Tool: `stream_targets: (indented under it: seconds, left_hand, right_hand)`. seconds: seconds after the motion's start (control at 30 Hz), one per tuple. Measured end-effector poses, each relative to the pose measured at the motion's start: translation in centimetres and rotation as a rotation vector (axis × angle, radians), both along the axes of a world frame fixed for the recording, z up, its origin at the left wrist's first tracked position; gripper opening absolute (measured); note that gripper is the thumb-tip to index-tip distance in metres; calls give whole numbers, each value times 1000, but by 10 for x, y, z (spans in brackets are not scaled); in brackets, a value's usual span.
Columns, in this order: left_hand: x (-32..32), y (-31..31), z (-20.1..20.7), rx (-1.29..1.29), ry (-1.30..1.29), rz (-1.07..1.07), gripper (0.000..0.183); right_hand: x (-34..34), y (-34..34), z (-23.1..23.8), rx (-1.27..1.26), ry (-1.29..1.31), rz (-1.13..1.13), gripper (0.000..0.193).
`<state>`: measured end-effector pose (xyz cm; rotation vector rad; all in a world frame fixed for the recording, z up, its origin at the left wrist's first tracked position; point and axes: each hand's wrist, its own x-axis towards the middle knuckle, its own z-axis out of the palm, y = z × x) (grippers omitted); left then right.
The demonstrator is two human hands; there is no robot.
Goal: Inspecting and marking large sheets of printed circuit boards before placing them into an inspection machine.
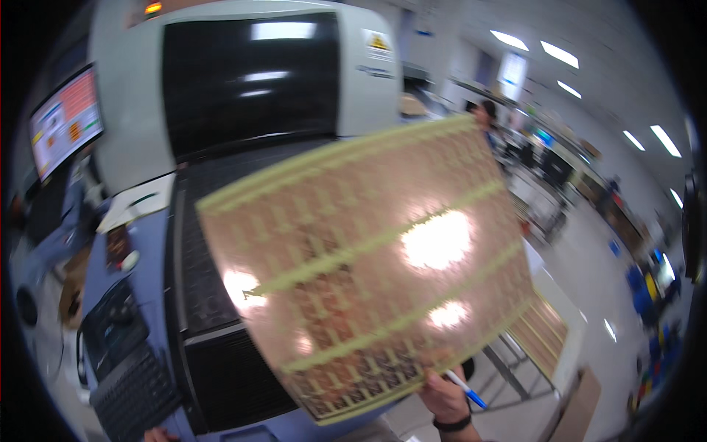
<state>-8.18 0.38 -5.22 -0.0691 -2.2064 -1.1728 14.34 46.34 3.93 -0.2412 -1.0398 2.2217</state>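
Held up close to the camera, a large flexible copper-coloured circuit panel [368, 272] filled the middle of the view, tilted, with pale yellow strips running across it and ceiling lights glaring off its sheen. At five o'clock the right hand [444, 398] pinched its lower edge, fingers closed on the sheet, with a blue-and-white pen [465, 389] tucked in the same grip and a dark wristband [451, 424] just below. At seven o'clock only the fingertips of the left hand [157, 435] showed at the frame's lower edge; whether it was spread or closed could not be told.

Behind the panel stood a big white machine [368, 81] with a dark glossy hood [250, 81] and a ribbed black deck at its front. A small yellow triangular warning label [378, 43] sat on its white casing at twelve o'clock, and an orange lamp [153, 8] glowed at eleven o'clock. At ten o'clock a monitor [66, 121] showed red and white blocks. A black keyboard [136, 390] lay at seven o'clock on a blue ledge.

Toward two o'clock a long factory hall ran off under white ceiling light strips [560, 53], with another person's dark head [484, 112] just above the panel's top corner. A second, similar panel [541, 335] lay at four o'clock on a white table, partly hidden by the held sheet.
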Motion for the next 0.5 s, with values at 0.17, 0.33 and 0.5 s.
stream_targets:
  seconds: [0.17, 0.33, 0.5]
  left_hand:
    - [38, 25, 45, -113, -99, -20, 40]
    - [29, 17, 27, 43, 54, -70, 38]
    - [29, 27, 28, 135, 98, -46, 36]
  right_hand:
    - [36, 20, -60, 0, 157, 121, 66]
    - [41, 24, -64, -124, -193, -47, 14]
    - [19, 49, -29, 313, 33, -55, 63]
